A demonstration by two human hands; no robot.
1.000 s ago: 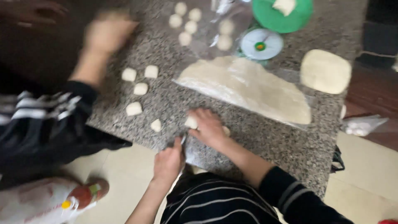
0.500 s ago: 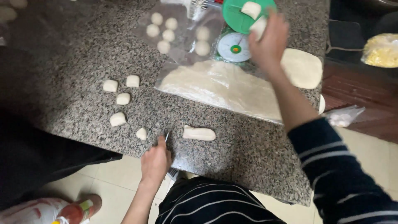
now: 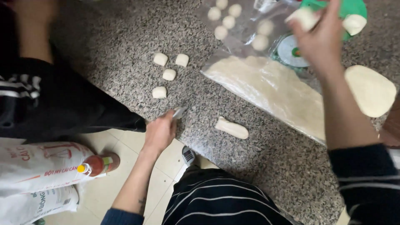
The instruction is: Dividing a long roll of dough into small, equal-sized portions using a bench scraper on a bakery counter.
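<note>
1. Head cam looks straight down at a speckled granite counter (image 3: 125,41), w/ my two bare hands over it.
2. My left hand (image 3: 160,132) sits at the near edge of the counter, fingers curled shut around a small metal blade (image 3: 180,111); the tip pokes out twd the middle of the counter.
3. My right hand (image 3: 321,37) is up at the far right, fingers closed on a small dough piece (image 3: 304,17), held above the counter over the plastic sheet.
4. A short dough log (image 3: 232,128) lies on the bare stone btw the two hands, a bit right of the blade, touching neither hand.
5. Four cut dough chunks (image 3: 168,74) sit in a loose cluster left of center, apart from the log.
6. A big floured slab of dough (image 3: 271,89) lies on clear plastic just beyond the log, running diagonally.
7. Round dough balls (image 3: 227,21) sit on the plastic at the far side, near a green lid (image 3: 354,6) w/ another lump on it.
8. An oval flat dough piece (image 3: 370,89) is at the right edge.
9. Another person in a dark sleeve (image 3: 50,96) is at the left; red bottle (image 3: 100,163) and a flour bag (image 3: 37,164) on the floor below.
</note>
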